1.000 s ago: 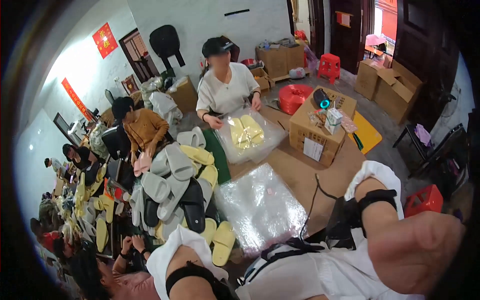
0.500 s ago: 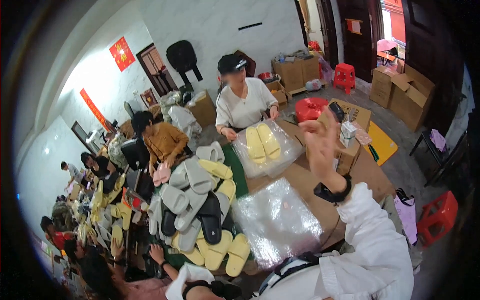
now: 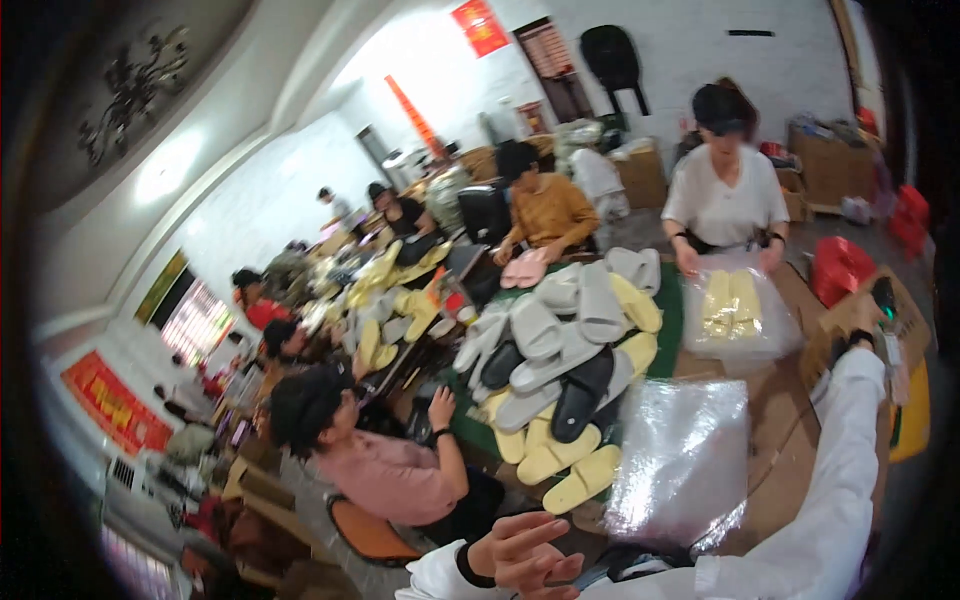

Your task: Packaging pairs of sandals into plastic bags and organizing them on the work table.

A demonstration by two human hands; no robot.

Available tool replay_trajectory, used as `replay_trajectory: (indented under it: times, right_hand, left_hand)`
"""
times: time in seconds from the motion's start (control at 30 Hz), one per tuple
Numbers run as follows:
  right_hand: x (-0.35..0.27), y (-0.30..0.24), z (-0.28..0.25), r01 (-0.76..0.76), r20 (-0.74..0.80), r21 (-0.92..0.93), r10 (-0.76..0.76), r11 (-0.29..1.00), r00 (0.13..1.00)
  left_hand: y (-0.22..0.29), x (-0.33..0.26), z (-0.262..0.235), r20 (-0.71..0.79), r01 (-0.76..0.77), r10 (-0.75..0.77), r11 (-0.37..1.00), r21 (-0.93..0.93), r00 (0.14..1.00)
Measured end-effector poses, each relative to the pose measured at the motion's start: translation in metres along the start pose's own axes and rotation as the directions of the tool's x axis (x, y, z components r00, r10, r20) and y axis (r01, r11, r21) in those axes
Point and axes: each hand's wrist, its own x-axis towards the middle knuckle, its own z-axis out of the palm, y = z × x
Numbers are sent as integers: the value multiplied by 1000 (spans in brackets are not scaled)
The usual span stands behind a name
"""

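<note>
My right arm, in a white sleeve, stretches out to the right. My right hand (image 3: 862, 320) is at a cardboard box (image 3: 905, 320), beside a dark object with a small green light (image 3: 884, 298); its fingers are blurred, and whether they grip anything cannot be made out. Low in the middle, my left hand (image 3: 525, 555) is raised with loosely bent, parted fingers and nothing visible in it. In front of me lies a stack of clear plastic bags (image 3: 680, 450). Left of it is a heap of slippers: yellow ones (image 3: 583, 480), grey ones (image 3: 560, 360) and black ones (image 3: 583, 395).
Across the table, a person in white (image 3: 727, 195) handles a clear bag with a pair of yellow slippers (image 3: 732, 303) on it. A person in orange (image 3: 550, 210) is near pink slippers (image 3: 525, 268). A person in pink (image 3: 390, 460) sits at left. A red plastic bundle (image 3: 842, 270) is far right.
The view has swung left. My right hand, raised with spread fingers before, has gone forward and down to the cardboard box. My left hand has come into view at the bottom.
</note>
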Motion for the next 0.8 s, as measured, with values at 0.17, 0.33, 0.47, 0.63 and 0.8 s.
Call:
replay_trajectory:
  times: [0.17,0.33,0.47,0.63,0.8]
  right_hand:
    - [-127,43,87,-375,32,143,375,916,927]
    - [-129,50,39,-373,767,76,185,925,615]
    - [-148,39,-7,-401,715,169,168,901,678]
    - [-304,70,-221,-487,983,126,-173,864,-53]
    - [-383,119,-454,122,578,171,1,978,-816]
  left_hand:
    - [23,2,-1,513,262,-271,961,90,815]
    - [18,-15,7,533,216,-238,971,103,812]
    - [11,-10,20,480,275,-214,960,-59,851]
    - [3,-26,19,554,417,-271,896,-153,787]
    - [-17,18,48,498,720,-521,538,-439,693]
